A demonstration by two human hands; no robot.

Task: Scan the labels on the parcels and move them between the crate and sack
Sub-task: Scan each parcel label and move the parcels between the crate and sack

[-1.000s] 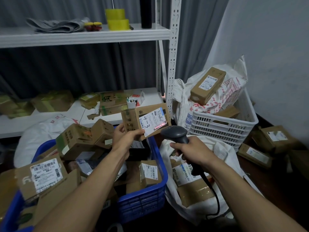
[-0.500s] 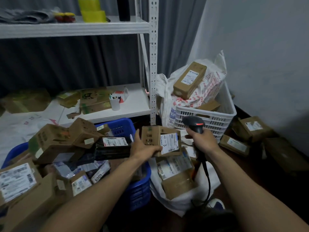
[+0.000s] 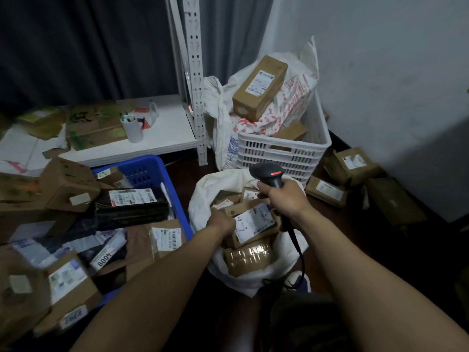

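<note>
My left hand (image 3: 221, 223) grips the left end of a small cardboard parcel (image 3: 253, 224) whose white label reads "4-3". The parcel lies inside the mouth of the white sack (image 3: 203, 196) on the floor, on top of other brown boxes. My right hand (image 3: 284, 196) holds a black barcode scanner (image 3: 269, 175) upright just above the sack, its cable trailing down. The blue crate (image 3: 149, 171) stands to the left, heaped with cardboard parcels and a black mailer (image 3: 132, 208).
A white crate (image 3: 284, 151) behind the sack holds a printed bag and a long brown box (image 3: 258, 88). More parcels (image 3: 352, 165) lie on the floor by the right wall. A white shelf (image 3: 162, 138) with a cup and boxes stands at the back left.
My left hand has carried the "4-3" parcel from above the blue crate rightwards and down into the sack. The scanner hand has shifted right, and the view has tilted downward.
</note>
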